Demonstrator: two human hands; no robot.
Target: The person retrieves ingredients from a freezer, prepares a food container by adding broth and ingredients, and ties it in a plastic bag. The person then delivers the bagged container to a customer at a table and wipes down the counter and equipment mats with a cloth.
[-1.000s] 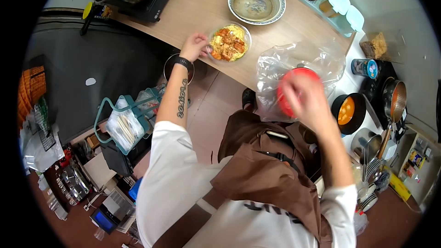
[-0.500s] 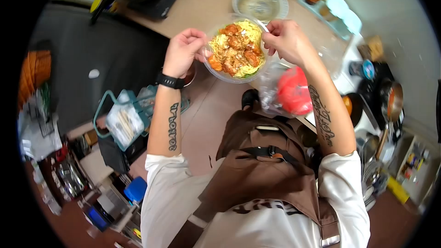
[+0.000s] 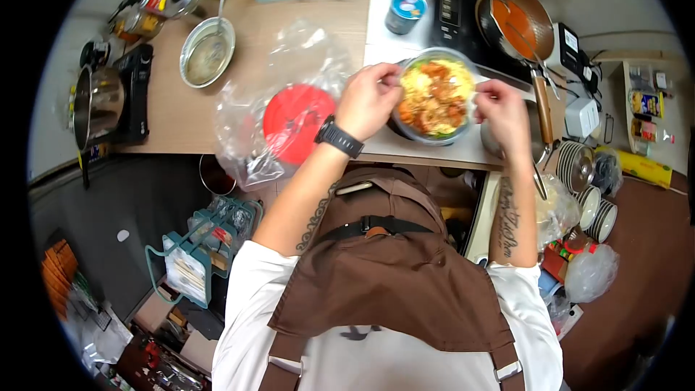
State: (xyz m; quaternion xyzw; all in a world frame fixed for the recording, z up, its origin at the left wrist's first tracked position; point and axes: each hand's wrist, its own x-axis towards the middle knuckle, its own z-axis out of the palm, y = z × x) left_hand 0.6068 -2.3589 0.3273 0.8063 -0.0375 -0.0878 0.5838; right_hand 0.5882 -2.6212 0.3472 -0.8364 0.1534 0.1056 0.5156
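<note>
A clear plastic bowl [image 3: 428, 137] hangs between my two hands above the right part of the counter. Yellow noodles [image 3: 455, 76] fill it, topped with chunks in a reddish-brown sauce [image 3: 436, 99] and a bit of green at the edge. My left hand [image 3: 371, 99], a black watch on its wrist, pinches the left rim. On the opposite rim my right hand [image 3: 504, 110] has its thumb and fingers closed. Whether a clear lid covers the food I cannot tell. Left of my left wrist lies a red round thing [image 3: 293, 123] with clear plastic bags [image 3: 308, 54].
Behind the bowl is a black induction cooker [image 3: 460, 18] bearing a pan of orange sauce [image 3: 532, 18]; its wooden handle [image 3: 541, 105] points toward me. A blue-lidded tub [image 3: 405, 11] stands near. Left are a metal bowl [image 3: 208, 52] with a ladle and a pot [image 3: 94, 105].
My body has turned right, and both hands have carried the bowl from beside the floor area to above the right counter near the cooker. Both still grip its rim.
</note>
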